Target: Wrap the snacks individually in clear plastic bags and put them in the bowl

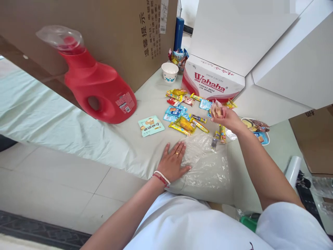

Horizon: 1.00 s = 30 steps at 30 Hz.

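Note:
My left hand (172, 160) lies flat with fingers spread on the edge of a clear plastic bag (208, 163) spread on the pale green table cover. My right hand (225, 118) is closed on a small wrapped snack (216, 109), held just above a scatter of snack packets (185, 118) in yellow, blue and red wrappers. A light green packet with a cartoon (151, 125) lies apart to the left of the pile.
A big red detergent jug (96, 83) stands at the left. A white paper cup (169, 72), a blue bottle (179, 33) and a red-and-white Wahaha carton (212, 81) stand behind the snacks. Cardboard boxes (125, 31) wall the back. More packets (256, 130) lie at right.

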### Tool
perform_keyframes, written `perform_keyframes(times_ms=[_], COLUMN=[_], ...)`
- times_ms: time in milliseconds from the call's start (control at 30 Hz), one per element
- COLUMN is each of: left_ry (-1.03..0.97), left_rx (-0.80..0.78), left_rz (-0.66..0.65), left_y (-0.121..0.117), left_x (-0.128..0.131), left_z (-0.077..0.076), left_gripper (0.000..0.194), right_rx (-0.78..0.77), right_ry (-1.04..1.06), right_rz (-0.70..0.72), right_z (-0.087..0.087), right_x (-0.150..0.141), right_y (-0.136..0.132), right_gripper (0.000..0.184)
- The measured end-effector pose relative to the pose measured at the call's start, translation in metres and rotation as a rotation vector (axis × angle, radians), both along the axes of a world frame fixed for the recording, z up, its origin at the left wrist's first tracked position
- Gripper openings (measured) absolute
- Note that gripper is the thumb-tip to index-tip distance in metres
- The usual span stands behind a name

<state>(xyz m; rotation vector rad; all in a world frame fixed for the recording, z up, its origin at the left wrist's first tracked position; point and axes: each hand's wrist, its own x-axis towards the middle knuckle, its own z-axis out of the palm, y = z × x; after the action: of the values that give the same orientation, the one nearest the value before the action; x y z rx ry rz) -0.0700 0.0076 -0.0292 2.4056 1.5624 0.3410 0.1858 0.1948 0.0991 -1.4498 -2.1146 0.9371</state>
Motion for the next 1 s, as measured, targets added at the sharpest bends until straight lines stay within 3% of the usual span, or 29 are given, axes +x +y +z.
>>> perform_keyframes(times_ms=[67,133,200,333,433,600,767,900,1000], left_ry=[-0.012,-0.023,-0.03,-0.018,0.008,0.046,0.043,0.04,0.042], left_rx=[0.008,0.017,0.021,0.023,0.028,0.036,0.041,0.034,0.031], left_rz=[-0.002,-0.005,-0.005,-0.012,-0.023,-0.024,-0.019,-0.013,-0.021], left_y=[0.0,0.0,-0.002,-0.007,-0.009,-0.009,-0.008,-0.008,-0.008], left_x=[0.0,0.001,0.001,0.0,-0.001,0.0,0.002,0.002,0.001], left_z=[-0.001,-0.002,-0.003,-0.002,-0.001,-0.003,-0.005,-0.004,-0.002], left_gripper=[0.092,0.094,0.095,0.093,0.091,0.092,0.095,0.095,0.094], right_rx=[-0.07,-0.095,-0.09,-0.059,-0.039,-0.002,0.023,0.1,0.137], right_ry=[-0.049,-0.261,-0.452,-0.626,-0.567,-0.509,-0.621,-0.742,-0.767], right_rz=[0.099,0.162,0.201,0.263,0.251,0.149,0.067,0.151,0.255], right_z=[0.015,0.015,0.001,-0.04,-0.052,-0.048,-0.049,-0.047,-0.046], right_x=[-0.003,-0.013,-0.025,-0.041,-0.039,-0.024,-0.017,-0.029,-0.042], right_y=[-0.035,-0.074,-0.11,-0.155,-0.165,-0.164,-0.164,-0.166,-0.164], right_gripper=[0.034,0.029,0.031,0.068,0.066,0.041,0.038,0.059,0.054])
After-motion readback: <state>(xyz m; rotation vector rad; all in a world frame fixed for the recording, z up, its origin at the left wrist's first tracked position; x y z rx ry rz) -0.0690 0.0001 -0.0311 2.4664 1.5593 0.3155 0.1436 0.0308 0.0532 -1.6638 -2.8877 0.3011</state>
